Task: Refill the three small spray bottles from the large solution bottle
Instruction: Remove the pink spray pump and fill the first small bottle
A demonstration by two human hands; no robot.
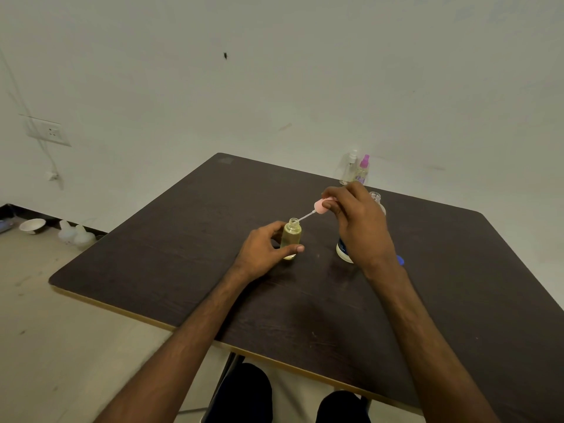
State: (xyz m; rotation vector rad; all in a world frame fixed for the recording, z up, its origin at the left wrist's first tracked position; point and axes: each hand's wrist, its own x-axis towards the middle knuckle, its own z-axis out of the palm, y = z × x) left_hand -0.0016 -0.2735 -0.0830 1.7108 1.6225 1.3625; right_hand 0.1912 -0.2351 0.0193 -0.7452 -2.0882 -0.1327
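Left hand (pixel 268 245) grips filled small bottle (pixel 291 238), right hand (pixel 357 215) pinches pink sprayer (pixel 320 207) at its neck; recapping pending, rear bottles (pixel 361 170) probably still to do

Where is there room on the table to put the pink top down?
Bare table lies left of the left hand, out to the left edge, and right of the right hand holding the pink top, past the blue cap. Crowded: around the open small bottle, the large bottle, and the clear spray bottle and purple-topped spray bottle behind.

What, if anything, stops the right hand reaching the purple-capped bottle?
Probably not yet: the right hand pinches the pink sprayer. The path itself looks free; the purple-capped bottle stands just beyond it.
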